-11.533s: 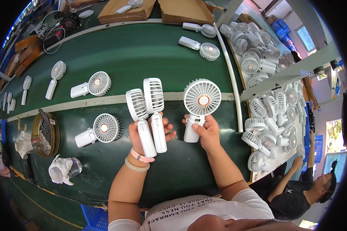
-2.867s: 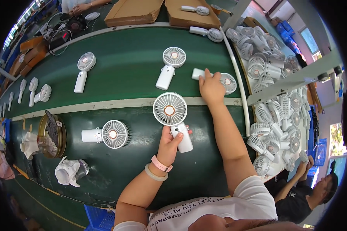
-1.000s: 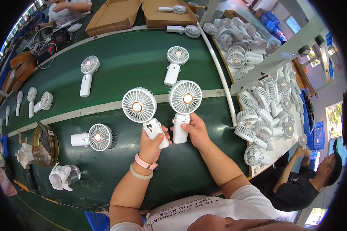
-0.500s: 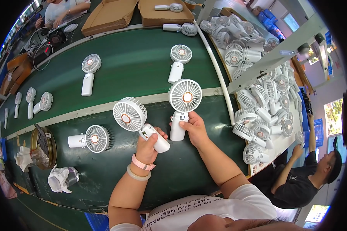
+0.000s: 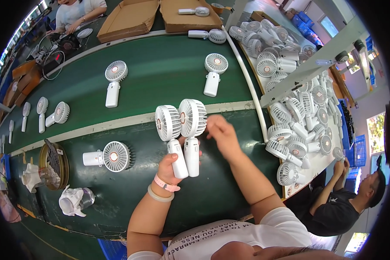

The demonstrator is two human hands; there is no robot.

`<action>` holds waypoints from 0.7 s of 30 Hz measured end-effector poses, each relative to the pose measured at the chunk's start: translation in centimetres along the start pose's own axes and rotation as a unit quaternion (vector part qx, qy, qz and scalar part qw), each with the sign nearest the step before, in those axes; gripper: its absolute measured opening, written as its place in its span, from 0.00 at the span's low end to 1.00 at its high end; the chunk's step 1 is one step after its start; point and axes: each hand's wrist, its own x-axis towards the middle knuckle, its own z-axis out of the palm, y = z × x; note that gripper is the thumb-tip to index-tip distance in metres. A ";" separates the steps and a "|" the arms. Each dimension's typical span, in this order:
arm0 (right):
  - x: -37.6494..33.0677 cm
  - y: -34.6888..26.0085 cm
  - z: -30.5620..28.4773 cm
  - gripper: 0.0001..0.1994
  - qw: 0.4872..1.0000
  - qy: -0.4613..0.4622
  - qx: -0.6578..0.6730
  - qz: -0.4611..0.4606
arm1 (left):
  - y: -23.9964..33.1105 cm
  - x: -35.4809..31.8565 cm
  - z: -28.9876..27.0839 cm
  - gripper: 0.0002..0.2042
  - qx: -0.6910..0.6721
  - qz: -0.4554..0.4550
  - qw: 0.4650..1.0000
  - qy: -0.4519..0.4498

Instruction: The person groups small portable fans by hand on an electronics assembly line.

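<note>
Now both small white round-headed handheld fans [image 5: 181, 134] stand gripped together in the left hand [image 5: 171, 167]; the right hand [image 5: 221, 133], loosely open, touches one fan head.

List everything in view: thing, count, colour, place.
held fans: two, white, upright side by side in the left hand
loose fans: about eight, white, lying on the green belt
green belt: one, with a pale stripe
fan pile: many, white, on the white table at right
cardboard trays: two, brown, far edge
round tin: one, brass-coloured, belt's left end
co-worker: one, dark shirt, lower right
left hand: grips both fan handles
right hand: open, beside the fan heads
</note>
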 end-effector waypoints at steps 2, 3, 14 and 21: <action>3.0 -0.8 -0.9 0.14 0.993 0.050 -0.106 -0.019 | 0.0 -0.2 0.0 0.36 0.008 0.007 1.000 -0.008; 4.6 -0.6 -1.6 0.15 0.978 0.069 -0.189 -0.061 | 0.0 -0.2 0.1 0.36 0.016 0.014 1.000 -0.017; 14.7 3.8 -4.8 0.17 0.840 0.258 -0.476 -0.028 | 0.0 0.0 0.2 0.40 -0.034 0.036 0.999 0.011; 5.6 -2.0 -1.9 0.31 0.982 0.097 0.159 -0.036 | -0.1 0.2 0.0 0.37 -0.092 0.046 0.994 0.022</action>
